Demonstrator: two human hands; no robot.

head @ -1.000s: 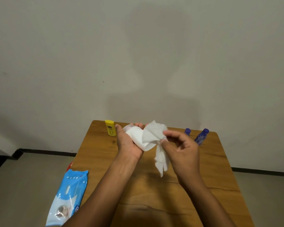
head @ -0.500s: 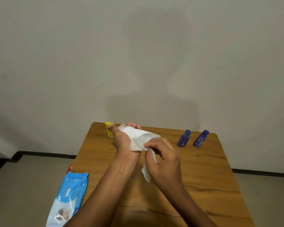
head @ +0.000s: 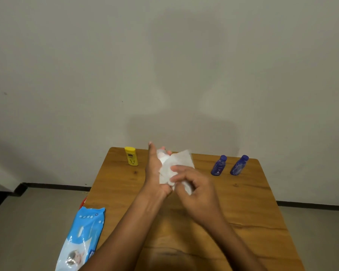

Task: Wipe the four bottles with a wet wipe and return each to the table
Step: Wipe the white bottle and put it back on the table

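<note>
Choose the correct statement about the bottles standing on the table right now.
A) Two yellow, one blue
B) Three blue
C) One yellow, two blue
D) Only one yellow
C: one yellow bottle stands at the table's far left, and a first blue bottle and a second blue bottle stand side by side at the far right.

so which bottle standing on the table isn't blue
The yellow bottle at the far left of the table. The two blue bottles stand side by side at the far right.

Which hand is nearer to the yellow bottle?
Left. The left hand is just beside the yellow bottle; the right hand is farther, beyond the wipe.
</note>
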